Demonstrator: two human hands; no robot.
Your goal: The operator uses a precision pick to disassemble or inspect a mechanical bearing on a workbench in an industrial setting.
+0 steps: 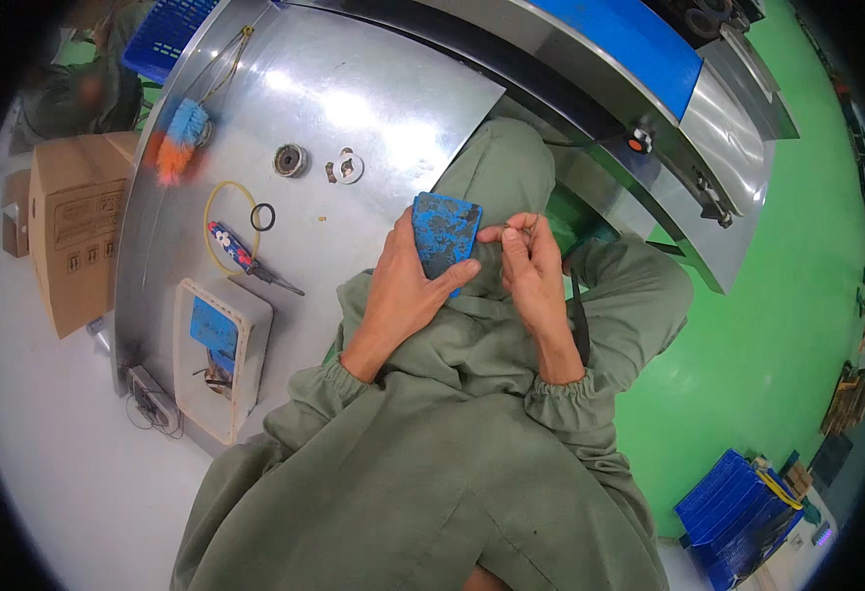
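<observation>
My left hand (405, 281) grips a flat blue slab (446, 234) with dark worn patches, holding it tilted above my lap, thumb along its lower edge. Just right of the slab, my right hand (531, 264) is closed in a pinch, one fingertip close to the slab's right edge. Whatever sits between those fingers is too small to make out. On the metal bench (373, 59) to the left lie a dark round ring part (290, 160) and a pale ring-shaped part (350, 166) with brown bits beside it.
Further left are a black rubber ring (263, 217), a yellow band (208, 231), a floral-handled tool (230, 244) and a blue-orange brush (182, 138). A white bin (265, 325) holds another blue piece (214, 328). A cardboard box (78, 227) stands beyond; blue bins (737, 512) sit lower right.
</observation>
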